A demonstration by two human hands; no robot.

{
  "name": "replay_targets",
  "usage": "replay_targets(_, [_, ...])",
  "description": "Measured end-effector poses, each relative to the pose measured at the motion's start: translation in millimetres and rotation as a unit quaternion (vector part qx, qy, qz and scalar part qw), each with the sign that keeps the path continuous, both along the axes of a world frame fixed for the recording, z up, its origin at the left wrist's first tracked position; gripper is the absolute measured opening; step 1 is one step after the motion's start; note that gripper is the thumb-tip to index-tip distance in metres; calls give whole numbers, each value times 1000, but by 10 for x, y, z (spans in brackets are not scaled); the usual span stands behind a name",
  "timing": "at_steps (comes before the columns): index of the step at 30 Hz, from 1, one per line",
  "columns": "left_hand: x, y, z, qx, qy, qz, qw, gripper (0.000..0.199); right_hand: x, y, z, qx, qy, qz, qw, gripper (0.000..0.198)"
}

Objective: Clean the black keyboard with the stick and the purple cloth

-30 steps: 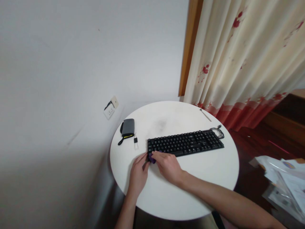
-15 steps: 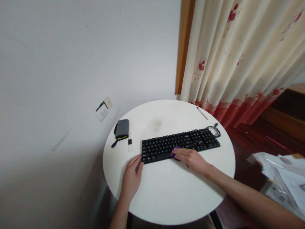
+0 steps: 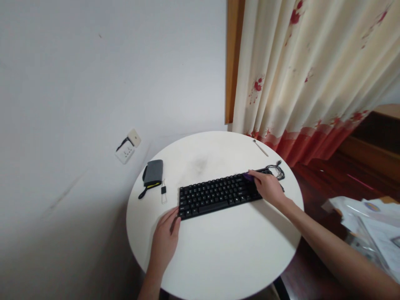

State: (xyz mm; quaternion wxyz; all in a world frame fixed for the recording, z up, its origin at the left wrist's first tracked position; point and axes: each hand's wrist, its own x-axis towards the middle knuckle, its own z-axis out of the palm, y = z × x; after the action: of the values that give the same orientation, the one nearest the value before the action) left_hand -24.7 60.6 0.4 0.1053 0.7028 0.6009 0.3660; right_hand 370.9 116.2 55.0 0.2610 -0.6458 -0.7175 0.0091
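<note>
A black computer keyboard (image 3: 212,196) lies slightly aslant on the round white table (image 3: 228,250). At its left end my left hand (image 3: 165,239) grips the near corner, thumb at the front and fingers along the side. My right hand (image 3: 270,189) is closed on a small purple cloth (image 3: 248,177), pressed on the keys toward the upper right. That hand covers much of the keyboard's right end, and most of the cloth is hidden under the fingers. The keyboard's coiled cable (image 3: 276,170) rests just past the far right corner.
Left of the keyboard lie a grey pouch (image 3: 154,172) with a black loop and a black binder clip (image 3: 163,191). A thin brush-like stick (image 3: 261,148) lies near the far right rim. Wall sockets (image 3: 125,151), a curtain (image 3: 281,83) and plastic-wrapped papers (image 3: 371,225) surround the table.
My right hand has slid the purple cloth right and away from me, from the front key rows to the back rows. My left hand keeps its hold on the keyboard's left end.
</note>
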Motion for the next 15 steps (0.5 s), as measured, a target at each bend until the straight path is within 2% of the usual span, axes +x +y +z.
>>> replay_targets(3, [-1,0,-2,1,2,0,1000,36,-291,206,47,-40,-8,-20,999,37])
replay_targets(5, [-4,-5,0,0,1,0,1000,36,-509,203,10,-45,-12,-5,999,38])
replay_targets(7, [-5,-11,2,-3,-2,0,1000,36,-717,62,-74,-37,-14,38,998,41])
replay_targets(11, [-11,-14,-3,-8,-7,-2,1000,37,-1005,-425,-217,-17,4,184,983,48])
replay_targets(13, [-17,-6,-15,-8,-7,0,1000,37,-1047,-592,-183,-32,45,237,970,50])
replay_targets(15, [-22,4,-28,-9,-8,1,1000,37,-1000,-609,-71,-54,91,252,962,48])
